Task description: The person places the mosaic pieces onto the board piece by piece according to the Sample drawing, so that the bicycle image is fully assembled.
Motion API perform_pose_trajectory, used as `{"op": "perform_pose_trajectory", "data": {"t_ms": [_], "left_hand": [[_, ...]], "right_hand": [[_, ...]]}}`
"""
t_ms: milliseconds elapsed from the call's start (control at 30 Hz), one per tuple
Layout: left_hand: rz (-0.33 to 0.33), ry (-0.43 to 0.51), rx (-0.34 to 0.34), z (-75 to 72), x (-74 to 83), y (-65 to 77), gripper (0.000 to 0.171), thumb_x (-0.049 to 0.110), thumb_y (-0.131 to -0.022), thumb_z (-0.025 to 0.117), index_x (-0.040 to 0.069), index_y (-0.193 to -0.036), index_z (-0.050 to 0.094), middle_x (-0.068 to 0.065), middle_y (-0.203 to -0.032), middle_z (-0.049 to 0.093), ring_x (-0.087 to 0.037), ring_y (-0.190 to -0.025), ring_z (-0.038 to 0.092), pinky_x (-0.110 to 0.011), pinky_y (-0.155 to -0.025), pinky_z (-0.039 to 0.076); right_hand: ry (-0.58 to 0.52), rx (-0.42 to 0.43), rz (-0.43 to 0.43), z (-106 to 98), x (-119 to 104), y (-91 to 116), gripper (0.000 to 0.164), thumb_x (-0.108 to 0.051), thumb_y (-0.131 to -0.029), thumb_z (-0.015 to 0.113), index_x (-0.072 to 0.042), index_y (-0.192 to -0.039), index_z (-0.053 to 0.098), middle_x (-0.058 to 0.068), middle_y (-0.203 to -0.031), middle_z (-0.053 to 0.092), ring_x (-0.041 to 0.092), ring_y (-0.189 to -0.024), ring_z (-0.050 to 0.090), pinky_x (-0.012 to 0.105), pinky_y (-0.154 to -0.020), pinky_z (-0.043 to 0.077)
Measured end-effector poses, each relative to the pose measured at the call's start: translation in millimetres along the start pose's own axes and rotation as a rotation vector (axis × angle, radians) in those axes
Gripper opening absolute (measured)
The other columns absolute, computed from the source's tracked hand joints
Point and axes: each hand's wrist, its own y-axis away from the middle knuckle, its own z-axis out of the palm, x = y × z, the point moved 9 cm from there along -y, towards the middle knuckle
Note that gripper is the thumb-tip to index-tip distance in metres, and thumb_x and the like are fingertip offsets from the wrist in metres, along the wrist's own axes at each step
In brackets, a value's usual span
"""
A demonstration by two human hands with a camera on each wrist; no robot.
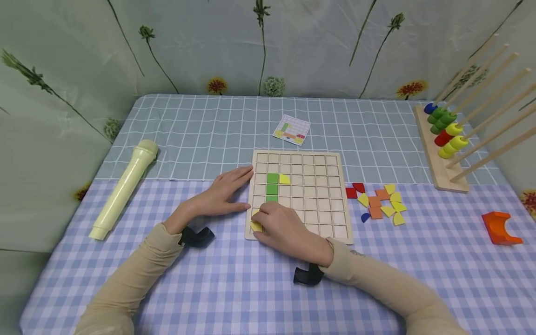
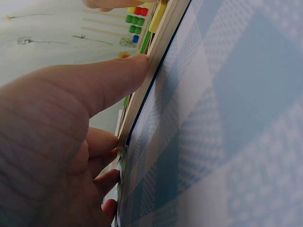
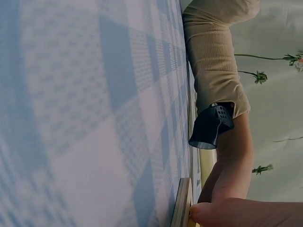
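A wooden grid board [image 1: 318,190] lies in the middle of the table. My left hand [image 1: 222,193] rests at its left edge with fingers extended, and in the left wrist view the thumb [image 2: 118,75] touches the board's side. Over the lower left cells, my right hand [image 1: 289,230] pinches a yellow tile [image 1: 256,226] between thumb and fingers; the hand hides part of it. In the right wrist view the thumb [image 3: 236,211] is right at the board's rim. Several green square tiles [image 1: 272,189] form a column in the grid, with a yellow quarter-round tile [image 1: 284,179] beside the top one.
Right of the board lie loose orange tiles [image 1: 375,212], red tiles [image 1: 351,192], yellow ones and a blue half-round tile [image 1: 365,217]. A pattern card [image 1: 293,129] lies behind. A cream tube [image 1: 125,188], a peg stand with beads [image 1: 444,153] and an orange arch block [image 1: 500,228] stand around.
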Motion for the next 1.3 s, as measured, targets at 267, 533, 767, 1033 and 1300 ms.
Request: {"op": "perform_pose_trajectory", "data": {"t_ms": [267, 533, 767, 1033, 1300], "left_hand": [[0.002, -0.001, -0.001, 0.1, -0.3, -1.2, 0.083, 0.035, -0.086, 0.065, 0.008, -0.150, 0.020, -0.008, -0.159, 0.017, -0.028, -0.146, 0.015, -0.056, -0.111, 0.016], [0.005, 0.003, -0.005, 1.3, 1.1, -3.0, 0.084, 0.035, -0.086, 0.065, 0.008, -0.150, 0.020, -0.008, -0.159, 0.017, -0.028, -0.146, 0.015, -0.056, -0.111, 0.016], [0.004, -0.004, -0.003, 2.9, -0.1, -2.0, 0.084, 0.035, -0.085, 0.066, 0.007, -0.150, 0.020, -0.009, -0.158, 0.017, -0.028, -0.146, 0.016, -0.056, -0.111, 0.017], [-0.001, -0.004, -0.005, 2.8, -1.0, -0.4, 0.084, 0.035, -0.085, 0.066, 0.007, -0.150, 0.019, -0.009, -0.159, 0.016, -0.028, -0.146, 0.015, -0.055, -0.111, 0.017], [0.005, -0.010, -0.001, 1.4, -0.9, -1.1, 0.084, 0.035, -0.085, 0.066, 0.006, -0.150, 0.020, -0.009, -0.159, 0.016, -0.029, -0.146, 0.015, -0.056, -0.111, 0.017]], "right_hand": [[0.010, -0.001, 0.014, 1, 4, 1, 0.015, -0.021, -0.076, 0.074, -0.012, -0.088, 0.072, -0.001, -0.084, 0.062, 0.012, -0.079, 0.056, 0.023, -0.063, 0.048], [-0.024, -0.010, 0.030, -8, 9, 6, 0.014, -0.021, -0.077, 0.073, -0.012, -0.088, 0.072, -0.001, -0.086, 0.061, 0.011, -0.079, 0.055, 0.023, -0.064, 0.048], [-0.001, 0.055, 0.050, -29, 27, 20, 0.013, -0.018, -0.077, 0.073, -0.012, -0.088, 0.072, -0.001, -0.087, 0.062, 0.013, -0.083, 0.057, 0.025, -0.065, 0.050], [0.071, 0.094, 0.140, -51, 62, 39, 0.013, -0.015, -0.076, 0.075, -0.009, -0.088, 0.072, 0.003, -0.085, 0.063, 0.016, -0.081, 0.058, 0.028, -0.065, 0.051], [0.132, 0.134, 0.179, -70, 92, 58, 0.015, -0.010, -0.073, 0.078, -0.005, -0.085, 0.071, 0.006, -0.081, 0.063, 0.019, -0.078, 0.058, 0.028, -0.058, 0.051]]}}
